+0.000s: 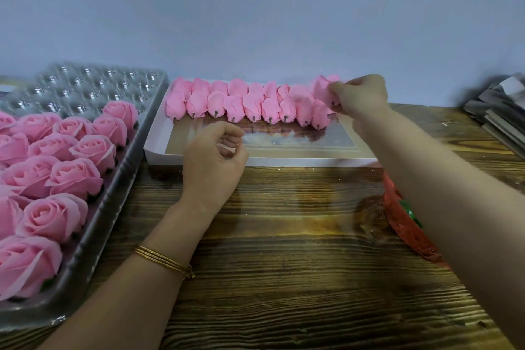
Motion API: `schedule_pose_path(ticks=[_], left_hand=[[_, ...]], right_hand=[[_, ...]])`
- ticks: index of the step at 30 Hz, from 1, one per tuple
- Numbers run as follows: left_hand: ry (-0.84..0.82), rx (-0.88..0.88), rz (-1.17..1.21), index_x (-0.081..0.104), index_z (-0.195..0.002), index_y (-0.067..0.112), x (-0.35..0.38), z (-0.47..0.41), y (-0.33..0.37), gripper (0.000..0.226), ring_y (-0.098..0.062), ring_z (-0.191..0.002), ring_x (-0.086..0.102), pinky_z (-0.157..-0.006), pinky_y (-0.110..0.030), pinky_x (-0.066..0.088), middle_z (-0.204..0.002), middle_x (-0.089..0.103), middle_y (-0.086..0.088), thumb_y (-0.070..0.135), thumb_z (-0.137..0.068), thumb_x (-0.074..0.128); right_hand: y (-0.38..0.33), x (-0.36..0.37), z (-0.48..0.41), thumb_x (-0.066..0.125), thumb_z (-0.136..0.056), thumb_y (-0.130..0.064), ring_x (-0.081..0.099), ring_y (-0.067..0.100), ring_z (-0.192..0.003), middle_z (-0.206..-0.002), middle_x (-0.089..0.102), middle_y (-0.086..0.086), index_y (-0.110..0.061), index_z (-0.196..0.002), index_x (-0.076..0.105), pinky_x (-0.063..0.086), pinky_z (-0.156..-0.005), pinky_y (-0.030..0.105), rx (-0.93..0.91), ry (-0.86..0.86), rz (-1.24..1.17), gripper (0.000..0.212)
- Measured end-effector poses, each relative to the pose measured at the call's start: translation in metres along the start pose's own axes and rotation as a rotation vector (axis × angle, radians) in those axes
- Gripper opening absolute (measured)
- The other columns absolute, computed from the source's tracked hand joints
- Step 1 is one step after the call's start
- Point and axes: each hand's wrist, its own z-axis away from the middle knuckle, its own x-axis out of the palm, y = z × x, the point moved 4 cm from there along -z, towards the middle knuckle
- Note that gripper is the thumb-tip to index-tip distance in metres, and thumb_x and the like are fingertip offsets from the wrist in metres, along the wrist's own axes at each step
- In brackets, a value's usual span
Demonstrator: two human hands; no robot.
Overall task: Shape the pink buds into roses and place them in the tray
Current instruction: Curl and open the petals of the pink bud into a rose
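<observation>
Several closed pink buds (233, 104) lie in two rows at the far end of a shallow white box (159, 133). My right hand (359, 95) pinches one pink bud (324, 89) at the right end of the rows, lifted slightly above the others. My left hand (216, 159) hovers over the box's near edge with fingers loosely curled, holding nothing. On the left, a clear plastic tray (108, 193) with round pockets holds several finished pink roses (75, 176); its far pockets are bare.
The work surface is a dark wooden table (284, 250) against a pale wall. A red mesh basket (406, 224) sits under my right forearm. A stack of grey papers (500, 111) lies at the far right.
</observation>
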Motion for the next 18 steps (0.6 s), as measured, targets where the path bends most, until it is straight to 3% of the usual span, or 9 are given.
schedule_pose_path(ticks=[3, 5, 7, 9, 13, 18], left_hand=[[0.005, 0.01, 0.05, 0.068, -0.089, 0.01, 0.0, 0.001, 0.006, 0.02, -0.015, -0.073, 0.064, -0.069, -0.021, 0.055, -0.081, 0.066, 0.0, -0.006, -0.077, 0.071], [-0.03, -0.027, 0.104, 0.067, -0.088, 0.014, 0.0, 0.003, 0.006, 0.022, -0.018, -0.073, 0.065, -0.067, -0.024, 0.056, -0.082, 0.067, -0.002, -0.005, -0.077, 0.071], [-0.074, -0.106, 0.189, 0.065, -0.086, 0.018, 0.002, 0.004, 0.005, 0.024, -0.021, -0.071, 0.067, -0.064, -0.028, 0.058, -0.081, 0.068, -0.006, -0.005, -0.08, 0.07], [-0.116, -0.186, 0.314, 0.065, -0.087, 0.016, 0.004, 0.005, 0.004, 0.021, -0.02, -0.071, 0.07, -0.06, -0.026, 0.057, -0.081, 0.068, -0.012, -0.004, -0.083, 0.068], [-0.196, -0.366, 0.571, 0.063, -0.097, 0.004, 0.009, 0.005, 0.003, 0.01, -0.025, -0.081, 0.074, -0.072, -0.026, 0.06, -0.09, 0.071, -0.018, 0.001, -0.088, 0.066], [-0.332, -0.423, 0.683, 0.061, -0.113, 0.005, 0.018, 0.009, 0.006, 0.038, -0.019, -0.098, 0.072, -0.086, -0.028, 0.058, -0.098, 0.076, -0.006, 0.027, -0.083, 0.07]], right_hand=[[-0.003, 0.012, 0.037, 0.063, -0.073, -0.011, 0.051, 0.02, -0.046, -0.045, 0.047, 0.006, -0.012, -0.049, 0.05, 0.05, -0.06, 0.04, -0.025, -0.104, -0.058, 0.027], [-0.002, 0.019, 0.06, 0.063, -0.072, -0.016, 0.05, 0.02, -0.049, -0.047, 0.05, 0.009, -0.002, -0.054, 0.056, 0.046, -0.059, 0.041, -0.047, -0.16, -0.08, 0.024], [-0.003, 0.026, 0.08, 0.065, -0.076, -0.015, 0.046, 0.023, -0.062, -0.062, 0.047, 0.013, 0.015, -0.07, 0.058, 0.05, -0.065, 0.044, -0.079, -0.195, -0.135, 0.031], [-0.003, 0.03, 0.098, 0.067, -0.082, -0.011, 0.044, 0.022, -0.067, -0.069, 0.043, 0.012, 0.018, -0.073, 0.057, 0.057, -0.079, 0.054, -0.08, -0.217, -0.203, 0.031], [-0.002, 0.034, 0.129, 0.068, -0.085, -0.01, 0.047, 0.022, -0.066, -0.068, 0.044, 0.013, 0.022, -0.079, 0.053, 0.051, -0.083, 0.062, -0.056, -0.26, -0.308, 0.036], [0.003, 0.04, 0.149, 0.067, -0.088, -0.01, 0.044, 0.025, -0.073, -0.075, 0.049, 0.016, 0.026, -0.086, 0.052, 0.046, -0.089, 0.066, -0.024, -0.313, -0.473, 0.039]])
